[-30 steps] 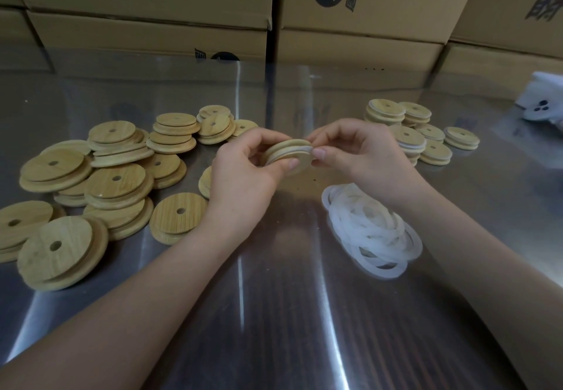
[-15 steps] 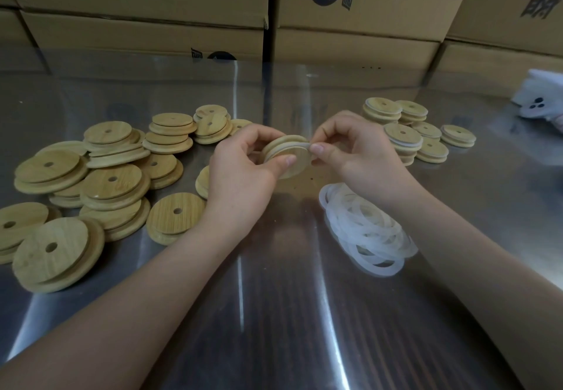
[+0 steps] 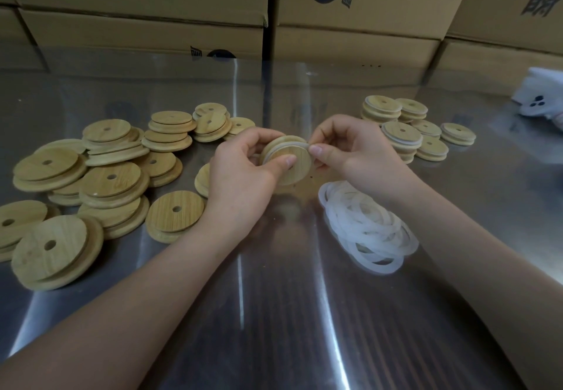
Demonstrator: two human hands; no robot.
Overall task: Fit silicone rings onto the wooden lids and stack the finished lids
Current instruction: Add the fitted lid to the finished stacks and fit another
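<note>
Head view looks down on a shiny metal surface point(image 3: 274, 313) that mirrors the stacked cardboard boxes point(image 3: 359, 6) walling the room behind it. Above the surface both hands hold one wooden lid point(image 3: 292, 166) tilted on edge. The left hand point(image 3: 240, 173) curls round its rim, thumb on its face. The right hand point(image 3: 356, 152) has its fingers point(image 3: 320, 149) pinching the white silicone ring point(image 3: 281, 148) at the lid's upper right edge. Left of this lid lies a loose heap of bare lids point(image 3: 100, 182). Right of it and farther back stand short stacks of ringed lids point(image 3: 402, 135). Nearer than it, to the right, lies a pile of rings point(image 3: 365, 225). A white object point(image 3: 542, 97) sits far right of it.
</note>
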